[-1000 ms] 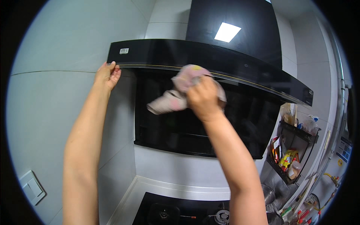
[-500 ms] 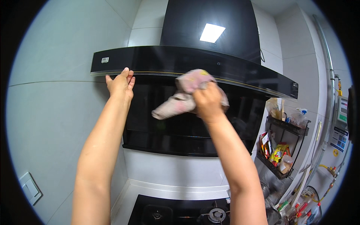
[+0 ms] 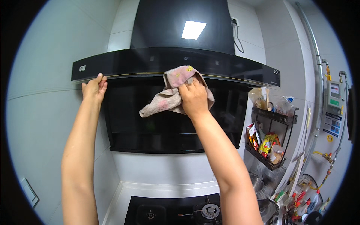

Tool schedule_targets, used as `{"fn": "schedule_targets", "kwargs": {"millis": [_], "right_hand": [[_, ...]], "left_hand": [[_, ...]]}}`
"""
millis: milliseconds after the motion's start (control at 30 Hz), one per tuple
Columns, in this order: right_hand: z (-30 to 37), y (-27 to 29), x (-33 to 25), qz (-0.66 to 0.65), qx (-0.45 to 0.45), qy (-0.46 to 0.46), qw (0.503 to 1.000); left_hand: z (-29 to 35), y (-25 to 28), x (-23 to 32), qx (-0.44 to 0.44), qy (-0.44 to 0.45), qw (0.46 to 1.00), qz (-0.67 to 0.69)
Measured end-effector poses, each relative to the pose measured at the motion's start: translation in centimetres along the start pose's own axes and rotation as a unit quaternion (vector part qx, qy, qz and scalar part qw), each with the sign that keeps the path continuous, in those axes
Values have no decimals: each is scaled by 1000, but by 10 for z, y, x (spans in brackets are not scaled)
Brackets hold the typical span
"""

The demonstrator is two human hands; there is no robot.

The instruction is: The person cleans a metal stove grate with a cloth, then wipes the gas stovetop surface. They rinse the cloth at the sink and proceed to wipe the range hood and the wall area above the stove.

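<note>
A black range hood [image 3: 123, 127] hangs ahead of me, its long glossy front band [image 3: 129, 63] crossing the view. My left hand [image 3: 94, 88] is at the band's lower edge near its left end, fingers bent against the edge and thumb apart from them. My right hand [image 3: 194, 95] is closed on a crumpled beige-and-pink cloth [image 3: 163, 100] with a yellow patch. The cloth lies against the front band and the dark panel below it, right of the middle. One corner of it hangs out to the left. My right fingertips are partly buried in its folds.
Below the hood is a black gas stove [image 3: 172, 210] with burners. To the right, a black wall rack [image 3: 272, 116] holds packets and a jar. Pots [image 3: 266, 210] and bottles crowd the lower right. A gas meter [image 3: 334, 93] and pipes line the right wall.
The whole view has shifted, so the hood sits further left. My left hand stays at the hood's lower edge. My right hand still holds the cloth against the front, its blur gone.
</note>
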State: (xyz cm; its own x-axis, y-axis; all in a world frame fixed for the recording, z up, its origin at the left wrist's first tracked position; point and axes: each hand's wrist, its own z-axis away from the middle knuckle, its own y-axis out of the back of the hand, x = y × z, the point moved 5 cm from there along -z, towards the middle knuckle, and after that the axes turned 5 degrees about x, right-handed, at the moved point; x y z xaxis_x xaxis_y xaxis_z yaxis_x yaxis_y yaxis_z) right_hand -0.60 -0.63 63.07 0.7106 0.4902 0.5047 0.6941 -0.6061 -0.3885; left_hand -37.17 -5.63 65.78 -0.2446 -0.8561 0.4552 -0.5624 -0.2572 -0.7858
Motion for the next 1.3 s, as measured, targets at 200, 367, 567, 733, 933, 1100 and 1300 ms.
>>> {"fn": "schedule_targets", "kwargs": {"millis": [200, 367, 567, 733, 933, 1100, 1300], "right_hand": [[43, 81, 135, 100, -19, -125, 987], [57, 116, 220, 141, -58, -281, 948], [34, 80, 179, 50, -117, -252, 959], [12, 83, 241, 160, -224, -229, 934], [40, 105, 277, 211, -139, -309, 917], [54, 108, 217, 181, -176, -272, 928], [51, 137, 334, 281, -98, -405, 865]], "left_hand": [[-6, 4, 3, -3, -1, 1000, -8], [-25, 4, -9, -36, 23, 999, -7], [-27, 12, -7, -33, 9, 999, -15], [-50, 18, -6, -40, 27, 999, -7], [-41, 8, -14, -68, 32, 997, -16], [-47, 25, 5, -54, 31, 997, -40], [-40, 17, -4, -51, 35, 998, -30]]}}
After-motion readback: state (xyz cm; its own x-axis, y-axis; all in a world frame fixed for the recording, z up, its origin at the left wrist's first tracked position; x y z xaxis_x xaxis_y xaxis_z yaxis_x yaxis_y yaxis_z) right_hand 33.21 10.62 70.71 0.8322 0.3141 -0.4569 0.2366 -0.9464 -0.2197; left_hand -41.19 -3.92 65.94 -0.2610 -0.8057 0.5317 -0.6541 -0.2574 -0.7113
